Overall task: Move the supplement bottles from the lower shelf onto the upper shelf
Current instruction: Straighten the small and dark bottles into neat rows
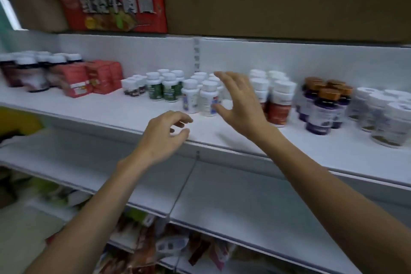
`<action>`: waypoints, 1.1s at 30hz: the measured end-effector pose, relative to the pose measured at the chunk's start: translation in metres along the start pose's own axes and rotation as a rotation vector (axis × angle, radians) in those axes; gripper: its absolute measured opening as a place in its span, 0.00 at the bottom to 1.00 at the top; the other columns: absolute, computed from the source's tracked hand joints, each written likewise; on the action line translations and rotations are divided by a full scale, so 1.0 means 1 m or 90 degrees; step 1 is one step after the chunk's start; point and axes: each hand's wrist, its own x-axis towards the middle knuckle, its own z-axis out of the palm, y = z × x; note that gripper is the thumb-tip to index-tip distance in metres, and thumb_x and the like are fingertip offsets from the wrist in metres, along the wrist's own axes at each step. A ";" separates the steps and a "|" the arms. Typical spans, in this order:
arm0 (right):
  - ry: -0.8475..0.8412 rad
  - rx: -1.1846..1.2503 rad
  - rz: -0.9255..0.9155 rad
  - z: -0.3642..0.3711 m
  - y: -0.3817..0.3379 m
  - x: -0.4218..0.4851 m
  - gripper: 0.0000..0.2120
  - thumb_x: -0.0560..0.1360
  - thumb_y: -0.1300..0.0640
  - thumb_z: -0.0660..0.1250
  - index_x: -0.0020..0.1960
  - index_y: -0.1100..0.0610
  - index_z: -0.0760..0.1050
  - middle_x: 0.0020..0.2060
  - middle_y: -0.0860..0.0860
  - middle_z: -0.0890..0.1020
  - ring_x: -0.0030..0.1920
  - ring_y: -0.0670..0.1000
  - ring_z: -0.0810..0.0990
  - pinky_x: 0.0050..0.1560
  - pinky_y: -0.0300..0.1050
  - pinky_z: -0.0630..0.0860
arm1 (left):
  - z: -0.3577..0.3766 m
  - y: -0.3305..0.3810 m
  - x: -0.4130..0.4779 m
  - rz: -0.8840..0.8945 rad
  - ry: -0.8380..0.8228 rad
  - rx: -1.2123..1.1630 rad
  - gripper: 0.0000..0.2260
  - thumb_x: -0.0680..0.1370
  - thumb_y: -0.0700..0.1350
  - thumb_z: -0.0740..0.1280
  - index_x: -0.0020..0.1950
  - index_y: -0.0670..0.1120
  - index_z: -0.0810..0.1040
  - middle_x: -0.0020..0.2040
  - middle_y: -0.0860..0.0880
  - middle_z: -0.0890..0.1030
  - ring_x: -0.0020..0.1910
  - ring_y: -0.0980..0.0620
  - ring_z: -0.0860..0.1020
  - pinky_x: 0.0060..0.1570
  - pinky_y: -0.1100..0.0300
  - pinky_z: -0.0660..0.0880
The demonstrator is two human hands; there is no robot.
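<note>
Now the bottles [208,98] stand in bunches on the upper shelf [106,113]. The right hand [239,104] is spread wide with straight fingers, just beside the white ones. The left hand [162,134] hangs loosely curled over the shelf edge, holding nothing.
</note>
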 end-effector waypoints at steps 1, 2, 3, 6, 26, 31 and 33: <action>-0.018 0.041 -0.013 0.022 -0.020 0.010 0.28 0.69 0.57 0.70 0.68 0.61 0.69 0.61 0.60 0.75 0.60 0.61 0.72 0.60 0.53 0.70 | -0.018 -0.014 -0.009 -0.009 0.018 0.022 0.08 0.74 0.37 0.67 0.51 0.46 0.80 0.49 0.53 0.78 0.45 0.58 0.77 0.44 0.76 0.68; -0.043 0.081 -0.021 0.045 -0.042 0.021 0.28 0.69 0.57 0.70 0.68 0.61 0.69 0.61 0.59 0.75 0.61 0.61 0.72 0.60 0.52 0.69 | -0.038 -0.029 -0.019 -0.017 0.034 0.050 0.08 0.74 0.38 0.67 0.51 0.45 0.80 0.49 0.52 0.78 0.46 0.56 0.76 0.45 0.76 0.67; -0.067 0.116 -0.027 0.067 -0.066 0.032 0.28 0.70 0.57 0.71 0.68 0.60 0.69 0.62 0.59 0.75 0.62 0.60 0.72 0.60 0.51 0.68 | -0.061 -0.045 -0.028 -0.026 0.044 0.081 0.08 0.74 0.38 0.68 0.51 0.44 0.81 0.48 0.52 0.78 0.46 0.56 0.76 0.45 0.77 0.67; -0.107 0.211 -0.087 0.130 -0.142 0.068 0.26 0.69 0.57 0.71 0.66 0.61 0.71 0.60 0.58 0.77 0.61 0.59 0.73 0.60 0.50 0.69 | -0.139 -0.099 -0.055 -0.103 0.046 0.158 0.07 0.75 0.38 0.68 0.52 0.44 0.80 0.49 0.51 0.77 0.49 0.55 0.74 0.44 0.76 0.66; -0.268 0.391 -0.188 0.405 -0.414 0.193 0.24 0.74 0.49 0.68 0.67 0.55 0.71 0.64 0.52 0.75 0.64 0.50 0.70 0.58 0.35 0.62 | -0.399 -0.351 -0.122 -0.266 0.124 0.283 0.08 0.75 0.41 0.67 0.53 0.49 0.80 0.50 0.54 0.77 0.50 0.58 0.74 0.44 0.69 0.68; -0.258 0.374 -0.172 0.478 -0.422 0.242 0.23 0.75 0.48 0.68 0.67 0.56 0.71 0.63 0.53 0.76 0.63 0.52 0.71 0.60 0.43 0.65 | -0.426 -0.423 -0.076 -0.254 0.110 0.296 0.08 0.76 0.40 0.67 0.54 0.47 0.80 0.52 0.52 0.78 0.51 0.57 0.75 0.48 0.66 0.69; -0.250 0.372 -0.168 0.507 -0.425 0.271 0.24 0.75 0.48 0.68 0.67 0.56 0.71 0.64 0.54 0.76 0.64 0.53 0.71 0.62 0.45 0.65 | -0.438 -0.451 -0.049 -0.245 0.104 0.301 0.08 0.76 0.40 0.66 0.53 0.48 0.80 0.52 0.52 0.78 0.52 0.57 0.75 0.51 0.64 0.70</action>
